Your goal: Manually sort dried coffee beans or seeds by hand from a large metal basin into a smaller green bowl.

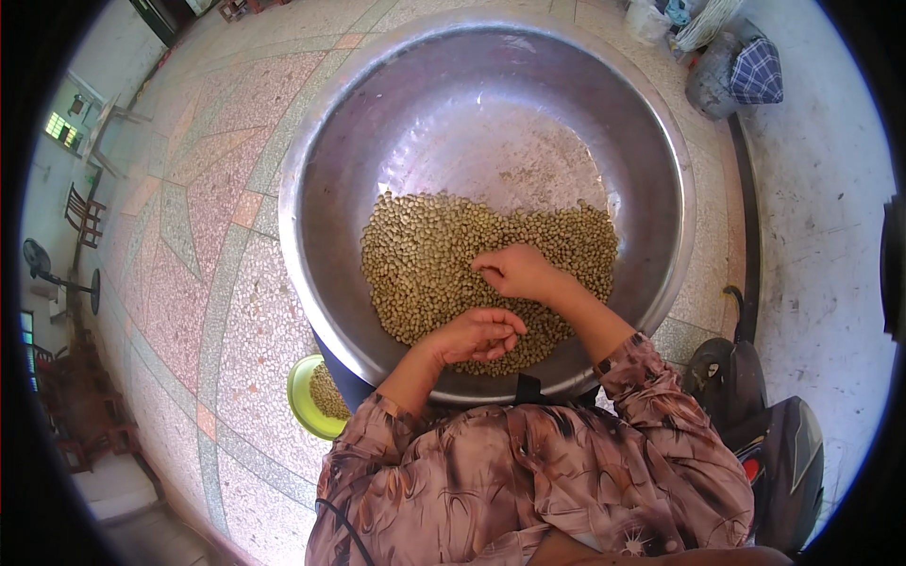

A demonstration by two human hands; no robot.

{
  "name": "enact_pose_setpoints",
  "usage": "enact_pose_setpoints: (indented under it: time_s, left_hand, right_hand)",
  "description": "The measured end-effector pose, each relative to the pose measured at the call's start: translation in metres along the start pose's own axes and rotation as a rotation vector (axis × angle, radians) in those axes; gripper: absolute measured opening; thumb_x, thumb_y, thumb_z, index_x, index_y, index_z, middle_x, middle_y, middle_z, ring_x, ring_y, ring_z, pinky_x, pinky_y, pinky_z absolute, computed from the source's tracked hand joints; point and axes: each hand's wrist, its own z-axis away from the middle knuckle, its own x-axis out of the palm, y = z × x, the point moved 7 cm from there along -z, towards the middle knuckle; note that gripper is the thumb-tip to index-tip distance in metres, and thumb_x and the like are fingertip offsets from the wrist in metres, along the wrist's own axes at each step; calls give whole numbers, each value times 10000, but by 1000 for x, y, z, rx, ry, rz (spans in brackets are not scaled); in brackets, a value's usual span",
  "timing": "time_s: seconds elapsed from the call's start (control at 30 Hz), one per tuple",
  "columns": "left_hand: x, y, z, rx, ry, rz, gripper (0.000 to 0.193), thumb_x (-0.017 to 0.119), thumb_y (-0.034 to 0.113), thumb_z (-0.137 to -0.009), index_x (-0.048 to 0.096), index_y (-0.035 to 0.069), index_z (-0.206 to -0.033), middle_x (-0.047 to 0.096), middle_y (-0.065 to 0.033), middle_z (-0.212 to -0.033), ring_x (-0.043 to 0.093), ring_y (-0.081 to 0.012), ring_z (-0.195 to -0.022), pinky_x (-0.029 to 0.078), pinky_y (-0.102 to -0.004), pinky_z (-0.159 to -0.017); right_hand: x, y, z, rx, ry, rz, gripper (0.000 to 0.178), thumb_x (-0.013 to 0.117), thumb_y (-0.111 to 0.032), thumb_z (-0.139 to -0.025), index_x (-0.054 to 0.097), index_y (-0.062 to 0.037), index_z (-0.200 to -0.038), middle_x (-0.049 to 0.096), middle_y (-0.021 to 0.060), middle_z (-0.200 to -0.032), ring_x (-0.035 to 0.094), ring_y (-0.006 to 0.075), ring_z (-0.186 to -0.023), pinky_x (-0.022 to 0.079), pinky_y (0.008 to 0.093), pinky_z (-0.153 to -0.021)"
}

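A wide metal basin holds a heap of small greenish-tan beans, which look like unroasted coffee beans. My right hand is over the middle of the heap, thumb and fingertips pinched together at the beans; whatever is between them is too small to see. Nearer to me, my left hand hovers above the near side of the heap with its fingers curled in. Anything inside that curl is hidden by the fingers.
A yellow-green bowl with more beans stands on the floor at my left. Dark motorbike-like parts are at my right. A bucket with a checked cloth stands by the wall. Chairs and a fan are far left.
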Motion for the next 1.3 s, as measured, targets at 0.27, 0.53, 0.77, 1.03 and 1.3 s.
enact_pose_setpoints:
  time_s: [0.27,0.53,0.77,1.03,1.3]
  left_hand:
    - [1,3,1,-3,16,-14,181,493,136,-895,572,23,-1012,558,-36,-738,461,-73,-495,284,-172,-379]
    - [0,3,-1,5,27,-33,186,490,139,-896,575,21,-1012,557,-35,-723,465,-75,-491,285,-174,-374]
    - [-1,3,-1,8,33,-30,189,495,144,-896,571,23,-1019,552,-32,-719,463,-76,-494,290,-175,-376]
    - [-6,3,-2,-14,97,-4,179,505,137,-886,566,29,-1016,540,-31,-721,449,-92,-485,281,-190,-378]
    - [-15,7,3,32,233,117,179,490,120,-893,557,18,-1024,515,-42,-700,421,-113,-491,277,-209,-400]
  right_hand:
    - [6,-4,3,55,-126,227,305,557,-180,-727,575,-159,-1031,624,147,-731,612,335,-713,475,452,-630]
    - [4,-8,5,58,-134,236,298,570,-177,-720,553,-115,-1011,618,157,-708,611,346,-688,472,457,-609]
    - [8,-11,4,8,-53,310,171,545,-164,-743,532,-62,-879,601,158,-641,602,360,-623,469,460,-563]
    - [6,8,-1,-2,112,187,120,513,-164,-762,544,-60,-814,589,172,-632,595,364,-615,466,468,-558]
    - [4,8,0,15,147,142,97,528,-178,-754,540,-83,-772,582,159,-627,584,361,-609,449,481,-546]
